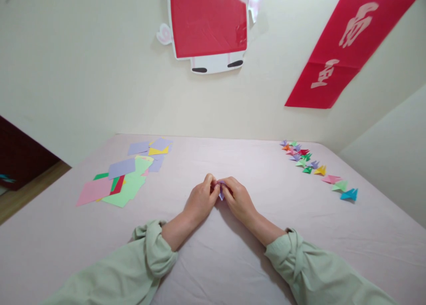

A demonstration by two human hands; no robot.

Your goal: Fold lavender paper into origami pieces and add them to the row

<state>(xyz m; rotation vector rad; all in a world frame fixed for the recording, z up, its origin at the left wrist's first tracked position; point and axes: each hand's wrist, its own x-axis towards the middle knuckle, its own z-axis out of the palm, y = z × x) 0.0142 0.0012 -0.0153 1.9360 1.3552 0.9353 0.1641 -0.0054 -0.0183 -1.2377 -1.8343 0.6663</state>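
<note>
Between my two hands, in the middle of the head view, is a small folded piece of purple paper (pixel 221 194). My left hand (pixel 201 197) pinches it from the left, thumb and fingers pressed together. From the other side my right hand (pixel 238 198) grips it, fingers curled over its top. Most of the paper is hidden by the fingers; a pointed tip shows below them. Both hands are close together just over the pale cloth.
Loose sheets of coloured paper (pixel 122 186) lie overlapping on the left of the cloth-covered surface (pixel 206 260). Several small folded paper figures (pixel 321 170) run in a slanting row on the right. A wall (pixel 133 87) with red decorations rises behind.
</note>
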